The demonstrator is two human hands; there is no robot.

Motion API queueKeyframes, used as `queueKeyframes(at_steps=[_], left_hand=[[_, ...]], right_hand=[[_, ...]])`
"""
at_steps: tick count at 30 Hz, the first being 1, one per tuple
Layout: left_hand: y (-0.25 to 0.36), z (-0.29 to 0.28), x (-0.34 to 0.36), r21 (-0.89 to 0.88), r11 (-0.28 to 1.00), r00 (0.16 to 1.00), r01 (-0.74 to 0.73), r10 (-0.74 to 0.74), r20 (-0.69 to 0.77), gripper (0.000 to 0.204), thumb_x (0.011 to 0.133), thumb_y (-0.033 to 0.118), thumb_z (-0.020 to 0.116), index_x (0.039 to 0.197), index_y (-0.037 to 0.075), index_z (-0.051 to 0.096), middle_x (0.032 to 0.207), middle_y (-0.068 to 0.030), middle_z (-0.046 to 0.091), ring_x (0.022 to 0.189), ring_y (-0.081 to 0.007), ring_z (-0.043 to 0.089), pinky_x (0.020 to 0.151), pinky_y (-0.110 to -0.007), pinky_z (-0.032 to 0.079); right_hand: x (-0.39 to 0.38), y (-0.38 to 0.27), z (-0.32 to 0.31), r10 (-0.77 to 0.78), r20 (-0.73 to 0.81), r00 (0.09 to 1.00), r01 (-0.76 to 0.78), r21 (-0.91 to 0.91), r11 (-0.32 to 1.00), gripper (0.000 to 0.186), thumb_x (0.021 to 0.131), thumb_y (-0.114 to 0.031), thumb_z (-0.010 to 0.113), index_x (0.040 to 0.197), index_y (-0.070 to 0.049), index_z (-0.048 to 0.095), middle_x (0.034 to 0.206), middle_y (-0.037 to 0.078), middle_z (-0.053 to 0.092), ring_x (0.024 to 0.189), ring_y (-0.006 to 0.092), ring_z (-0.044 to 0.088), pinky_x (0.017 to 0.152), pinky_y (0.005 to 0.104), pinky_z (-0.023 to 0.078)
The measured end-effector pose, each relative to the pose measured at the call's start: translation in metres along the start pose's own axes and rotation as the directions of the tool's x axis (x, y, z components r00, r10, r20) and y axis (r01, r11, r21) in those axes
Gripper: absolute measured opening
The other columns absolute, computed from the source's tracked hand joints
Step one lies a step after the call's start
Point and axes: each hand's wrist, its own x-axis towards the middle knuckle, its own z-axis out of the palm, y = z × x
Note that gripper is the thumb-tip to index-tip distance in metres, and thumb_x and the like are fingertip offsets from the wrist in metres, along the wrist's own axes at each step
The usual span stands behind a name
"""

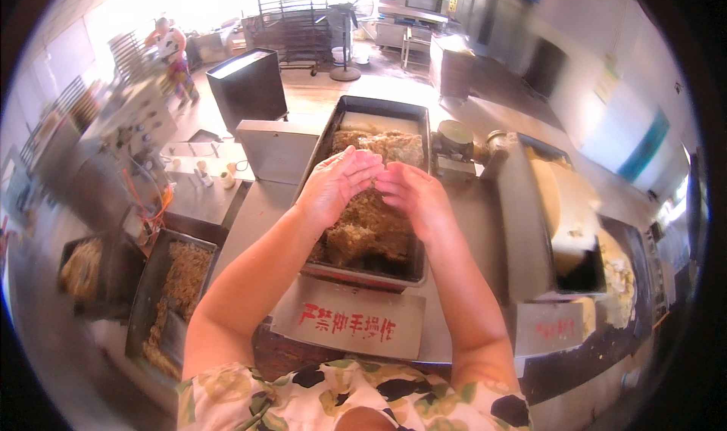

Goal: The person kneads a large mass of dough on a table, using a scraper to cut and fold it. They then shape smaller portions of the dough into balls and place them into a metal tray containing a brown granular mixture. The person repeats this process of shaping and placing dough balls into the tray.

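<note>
A deep dark rectangular tray [421,204] stands on the bench in front of me. In it lies a brown, crumbly, dough-like mass [360,238], heaped at the near end, with a paler slab toward the far end. Both my hands are over the tray's middle, fingertips meeting or nearly meeting. My left hand [341,185] has its palm turned inward and its fingers stretched out. My right hand [415,196] faces it with fingers loosely bent. I see nothing held in either hand, and part of the mass is hidden under them.
At right a metal machine [522,226] bears a large pale dough sheet [564,204]. Trays of brown crumbs [185,276] stand low at left beside a control box [132,124]. A dark cabinet [250,90] stands beyond, and a person [173,56] is at the far left.
</note>
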Motion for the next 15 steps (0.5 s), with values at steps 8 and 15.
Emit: queueKeyframes(at_steps=[8, 15], left_hand=[[-0.005, 0.005, 0.000, 0.200, 0.979, 0.994, -0.035, 0.054, -0.091, 0.012, 0.090, 0.017, 0.070, 0.096, 0.008, 0.066, 0.094, -0.0046, 0.069, 0.089, -0.0162, 0.065, 0.084, -0.032, 0.050], [-0.015, -0.004, 0.002, 0.236, 0.960, 0.984, -0.147, 0.166, -0.061, 0.008, 0.089, 0.009, 0.069, 0.097, 0.008, 0.067, 0.090, -0.0025, 0.066, 0.084, -0.0133, 0.064, 0.078, -0.027, 0.051]], right_hand=[[-0.010, -0.002, 0.001, -0.046, 0.024, 0.999, 0.046, -0.008, 0.999, 0.028, 0.101, -0.021, 0.052, 0.118, -0.003, 0.063, 0.104, 0.011, 0.071, 0.094, 0.0217, 0.069, 0.079, 0.0338, 0.054], [-0.010, 0.003, 0.001, -0.085, 0.030, 0.996, 0.088, -0.085, 0.992, 0.025, 0.099, -0.020, 0.055, 0.116, -0.004, 0.065, 0.095, 0.009, 0.071, 0.084, 0.0181, 0.067, 0.073, 0.0325, 0.054]])
